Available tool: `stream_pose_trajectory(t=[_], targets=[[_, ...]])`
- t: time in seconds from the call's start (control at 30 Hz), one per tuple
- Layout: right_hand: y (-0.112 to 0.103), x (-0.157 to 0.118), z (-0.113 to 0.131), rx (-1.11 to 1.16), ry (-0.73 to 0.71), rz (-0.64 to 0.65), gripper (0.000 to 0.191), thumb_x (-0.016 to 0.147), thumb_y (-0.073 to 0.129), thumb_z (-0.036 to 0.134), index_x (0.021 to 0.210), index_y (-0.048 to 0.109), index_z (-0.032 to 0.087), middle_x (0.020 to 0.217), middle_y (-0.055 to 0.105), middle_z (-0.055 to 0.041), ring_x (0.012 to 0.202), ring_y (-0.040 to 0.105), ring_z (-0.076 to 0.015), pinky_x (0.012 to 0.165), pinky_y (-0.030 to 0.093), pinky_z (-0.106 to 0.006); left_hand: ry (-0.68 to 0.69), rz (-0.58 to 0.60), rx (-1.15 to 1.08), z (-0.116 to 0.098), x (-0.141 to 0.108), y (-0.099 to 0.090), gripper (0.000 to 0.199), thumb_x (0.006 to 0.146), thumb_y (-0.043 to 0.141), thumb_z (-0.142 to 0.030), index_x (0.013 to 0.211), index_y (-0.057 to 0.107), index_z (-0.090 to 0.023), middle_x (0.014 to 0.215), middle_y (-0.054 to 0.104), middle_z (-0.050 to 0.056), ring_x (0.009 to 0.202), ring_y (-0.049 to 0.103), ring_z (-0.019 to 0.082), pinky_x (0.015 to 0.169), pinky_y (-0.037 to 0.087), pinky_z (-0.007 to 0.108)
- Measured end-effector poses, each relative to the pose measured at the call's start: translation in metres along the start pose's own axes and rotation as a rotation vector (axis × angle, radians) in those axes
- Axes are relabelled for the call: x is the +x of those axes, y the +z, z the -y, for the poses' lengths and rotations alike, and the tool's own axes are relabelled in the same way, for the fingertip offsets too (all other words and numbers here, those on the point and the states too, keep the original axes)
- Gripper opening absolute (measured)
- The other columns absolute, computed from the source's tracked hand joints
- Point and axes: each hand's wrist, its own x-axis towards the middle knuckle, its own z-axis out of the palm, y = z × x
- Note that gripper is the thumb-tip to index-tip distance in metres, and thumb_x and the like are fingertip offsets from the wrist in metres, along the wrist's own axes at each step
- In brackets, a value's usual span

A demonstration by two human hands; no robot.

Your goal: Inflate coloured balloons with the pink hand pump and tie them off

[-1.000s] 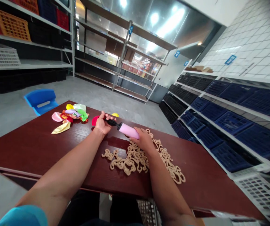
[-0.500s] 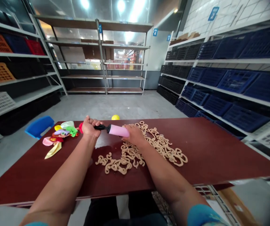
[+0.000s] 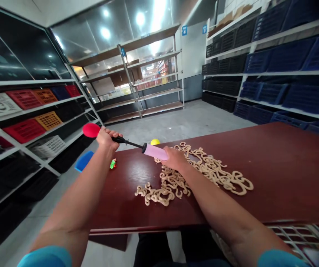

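Observation:
A balloon pump with a pink barrel and a black rod is stretched out between my hands above the table. My left hand is closed round its black end, with a small, partly inflated red balloon sticking out on the far side of the fist. The balloon's neck is hidden by the fingers. My right hand wraps the other end of the pink barrel. Below and beyond the right hand lie many beige curled, worm-like pieces, spread over the dark red table.
Bits of green and orange balloon show beside my left forearm, which hides more of that side. A yellow round thing sits at the far table edge. A blue chair stands left. Shelves with crates line the room.
The pump's rod has been drawn out, so my hands are farther apart. The red balloon has grown beyond my left fist. My view has turned left and tilted.

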Motion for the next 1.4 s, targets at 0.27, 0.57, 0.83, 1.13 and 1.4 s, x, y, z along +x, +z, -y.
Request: stream_pose_trajectory(t=[0.27,0.57,0.83,1.13,1.4], targets=[[0.011,-0.004,-0.001,0.111,0.017,-0.023,0.042,0.064,0.060,0.047,0.096,0.052,0.021,0.083,0.063,-0.0047,0.074,0.059,-0.0199,0.061,0.037,-0.029,0.018,0.118,0.030,-0.016,-0.004,0.017,0.038,0.080,0.041,-0.029,0.057,0.012,-0.021,0.039,0.016,-0.008,0.029,0.025,0.008,0.040,0.034,0.025],[0.018,-0.004,0.000,0.130,0.073,-0.030,0.041,0.063,0.059,0.045,0.094,0.052,0.021,0.079,0.062,-0.0042,0.070,0.058,-0.0191,0.057,0.036,-0.029,-0.052,0.191,0.089,0.045,-0.031,0.039,0.044,0.080,0.044,-0.041,0.057,0.014,-0.020,0.040,0.016,-0.008,0.031,0.028,0.007,0.042,0.036,0.024],[0.004,-0.003,0.005,0.104,0.039,-0.037,0.041,0.065,0.058,0.047,0.095,0.051,0.020,0.081,0.063,-0.0052,0.071,0.058,-0.0186,0.059,0.036,-0.028,-0.065,0.140,0.087,0.050,-0.040,0.038,0.042,0.080,0.042,-0.038,0.056,0.013,-0.020,0.040,0.016,-0.008,0.029,0.025,0.007,0.040,0.035,0.025],[0.013,-0.002,0.009,0.112,-0.034,-0.138,0.035,0.065,0.054,0.044,0.089,0.052,0.018,0.076,0.062,-0.0042,0.066,0.057,-0.0170,0.056,0.034,-0.027,0.035,0.133,0.077,-0.035,-0.007,0.031,0.040,0.076,0.046,-0.029,0.057,0.013,-0.021,0.040,0.015,-0.008,0.029,0.023,0.008,0.038,0.034,0.025],[0.021,-0.004,0.002,0.139,-0.060,-0.106,0.043,0.064,0.056,0.041,0.103,0.052,0.022,0.085,0.062,-0.0044,0.075,0.059,-0.0201,0.065,0.041,-0.032,0.025,0.161,-0.001,-0.029,0.003,0.010,0.043,0.080,0.045,-0.035,0.056,0.012,-0.020,0.041,0.013,-0.008,0.030,0.022,0.007,0.038,0.034,0.024]])
